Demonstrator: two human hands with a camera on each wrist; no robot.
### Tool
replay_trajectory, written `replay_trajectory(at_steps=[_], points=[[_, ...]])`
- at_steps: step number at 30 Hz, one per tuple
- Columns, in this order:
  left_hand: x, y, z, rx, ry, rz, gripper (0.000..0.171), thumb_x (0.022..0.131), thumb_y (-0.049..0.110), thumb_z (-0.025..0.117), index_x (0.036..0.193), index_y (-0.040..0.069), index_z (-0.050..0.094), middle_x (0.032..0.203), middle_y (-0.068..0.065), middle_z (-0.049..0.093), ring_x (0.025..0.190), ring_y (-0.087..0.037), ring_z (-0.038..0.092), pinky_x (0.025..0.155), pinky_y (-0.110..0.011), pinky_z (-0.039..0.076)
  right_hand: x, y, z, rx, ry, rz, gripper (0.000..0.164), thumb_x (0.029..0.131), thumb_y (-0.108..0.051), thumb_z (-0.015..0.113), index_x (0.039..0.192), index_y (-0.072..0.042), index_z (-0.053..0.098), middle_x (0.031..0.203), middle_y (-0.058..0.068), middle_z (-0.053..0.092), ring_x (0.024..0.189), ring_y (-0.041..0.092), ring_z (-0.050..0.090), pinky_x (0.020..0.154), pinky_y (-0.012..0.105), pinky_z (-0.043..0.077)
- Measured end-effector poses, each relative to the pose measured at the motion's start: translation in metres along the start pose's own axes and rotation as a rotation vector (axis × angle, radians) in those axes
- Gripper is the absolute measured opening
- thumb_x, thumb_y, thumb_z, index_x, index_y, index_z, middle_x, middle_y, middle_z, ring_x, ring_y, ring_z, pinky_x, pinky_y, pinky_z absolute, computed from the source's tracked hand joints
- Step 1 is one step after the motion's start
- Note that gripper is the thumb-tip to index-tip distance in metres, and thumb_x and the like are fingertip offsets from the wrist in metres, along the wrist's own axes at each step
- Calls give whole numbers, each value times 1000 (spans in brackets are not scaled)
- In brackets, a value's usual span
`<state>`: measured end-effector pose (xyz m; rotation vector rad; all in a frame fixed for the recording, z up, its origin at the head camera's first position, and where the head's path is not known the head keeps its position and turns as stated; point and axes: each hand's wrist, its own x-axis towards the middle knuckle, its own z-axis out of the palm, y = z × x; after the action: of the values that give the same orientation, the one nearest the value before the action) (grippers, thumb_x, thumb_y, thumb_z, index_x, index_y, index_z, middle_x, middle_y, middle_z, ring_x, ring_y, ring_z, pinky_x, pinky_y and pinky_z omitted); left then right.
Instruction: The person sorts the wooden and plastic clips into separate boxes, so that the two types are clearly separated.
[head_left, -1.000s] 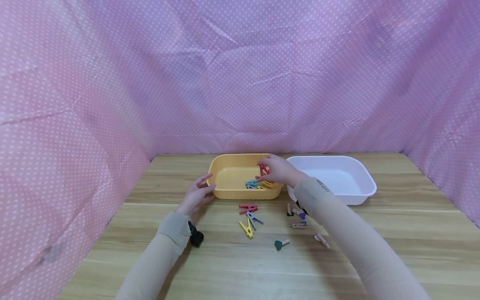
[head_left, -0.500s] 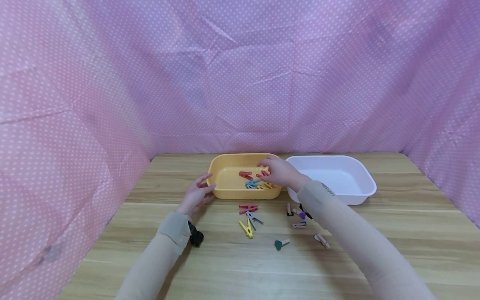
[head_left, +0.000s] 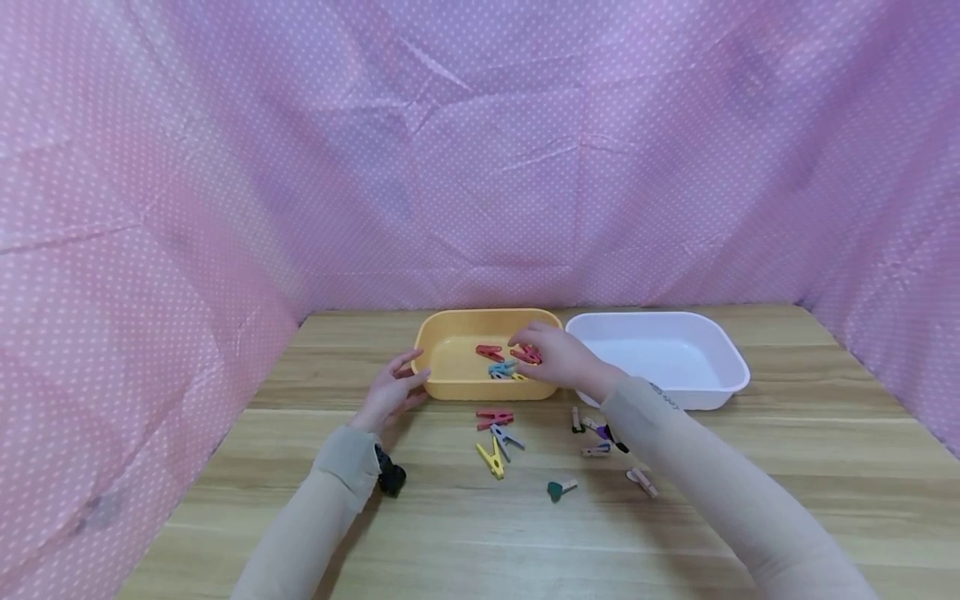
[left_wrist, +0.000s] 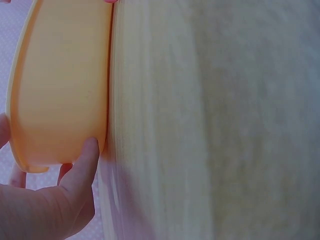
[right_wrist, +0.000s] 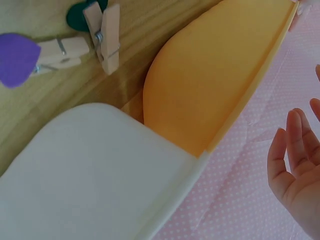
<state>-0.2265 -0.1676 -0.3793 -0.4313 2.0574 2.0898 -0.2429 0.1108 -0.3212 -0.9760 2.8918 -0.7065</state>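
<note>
My left hand (head_left: 393, 390) rests against the left end of the yellow tray (head_left: 450, 389), its thumb on the front wall and its fingers around the corner. In the left wrist view the thumb (left_wrist: 89, 155) touches that wall near the base. My right hand (head_left: 557, 358) reaches into the tray's right side, thumb and fingertips apart around red clothespins (head_left: 527, 356). Its visible fingers (right_wrist: 295, 145) are loosely bent in the right wrist view, with the thumb hidden. Another red clothespin (head_left: 490, 352) and blue clothespins (head_left: 501, 367) lie in the tray.
A white tray (head_left: 731, 375) stands right of the yellow one. In front lie pink (head_left: 495, 418), grey (head_left: 507, 437) and yellow (head_left: 491, 459) clothespins. Several small wooden clothespins lie to the right, one with a green heart (head_left: 555, 491). A pink dotted cloth (head_left: 480, 167) hangs behind.
My right hand has let go of a red clothespin, now lying mid-tray, and has come slightly down over the red clothespins at the right. My left hand stays in place.
</note>
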Motion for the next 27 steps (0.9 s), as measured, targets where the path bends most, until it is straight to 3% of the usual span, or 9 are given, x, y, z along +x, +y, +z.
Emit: replay_trajectory(at_steps=[7, 14, 22, 27], points=[[0, -1, 1, -11, -11, 6, 56, 94, 6, 57, 145, 13, 37, 131, -16, 35, 110, -25, 48, 101, -39, 45, -4, -3, 3, 5, 13, -9, 35, 86, -24, 70, 117, -11, 63, 104, 4, 59, 88, 19, 57, 80, 36, 52], [0, -2, 0, -5, -12, 6, 55, 94, 7, 57, 145, 14, 38, 133, -17, 35, 111, -25, 48, 101, -39, 44, -8, -7, 6, 73, -21, -6, 40, 86, -25, 70, 122, -11, 60, 113, 6, 59, 99, 23, 57, 88, 39, 51], [-1, -1, 1, -3, -13, 13, 55, 94, 7, 57, 145, 14, 38, 128, -15, 36, 104, -21, 49, 99, -37, 46, -13, -16, 10, 81, -44, -64, 36, 86, -21, 71, 120, -10, 62, 112, 9, 62, 99, 26, 57, 85, 38, 51], [-1, -1, 1, 0, -12, 14, 56, 94, 7, 57, 145, 13, 37, 128, -15, 37, 103, -20, 51, 97, -36, 47, -18, -20, 16, 119, -110, -19, 41, 85, -20, 72, 123, -13, 61, 123, 7, 60, 103, 24, 58, 88, 39, 51]])
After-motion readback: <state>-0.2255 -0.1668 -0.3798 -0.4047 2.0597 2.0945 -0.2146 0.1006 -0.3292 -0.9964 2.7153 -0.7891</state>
